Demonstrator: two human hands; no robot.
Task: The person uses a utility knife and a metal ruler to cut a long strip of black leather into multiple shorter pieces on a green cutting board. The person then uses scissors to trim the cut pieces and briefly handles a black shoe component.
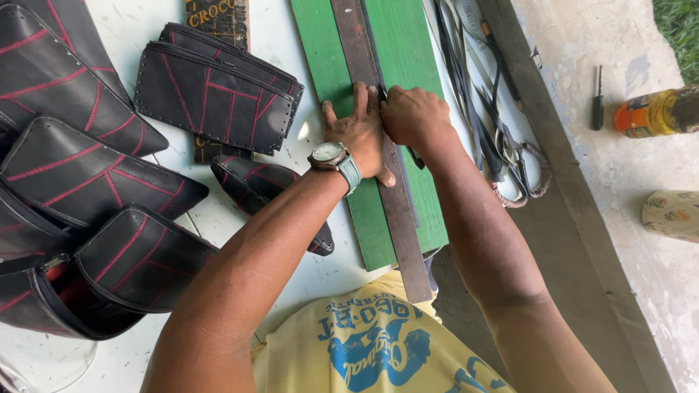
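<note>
My left hand (362,136), with a wristwatch on its wrist, presses flat on a long rusty metal ruler (399,225) that lies lengthwise on a green board (399,44). My right hand (412,115) is closed around a small dark cutting tool, its tip against the ruler's right edge. A dark strip lies beside the ruler, under my right hand.
Several black leather pieces with red stitching (215,94) are piled at the left on the white table (291,44). Black straps and scissors (510,156) lie right of the board. On the concrete ledge stand an orange bottle (655,110), a screwdriver (598,98) and a patterned cup (671,215).
</note>
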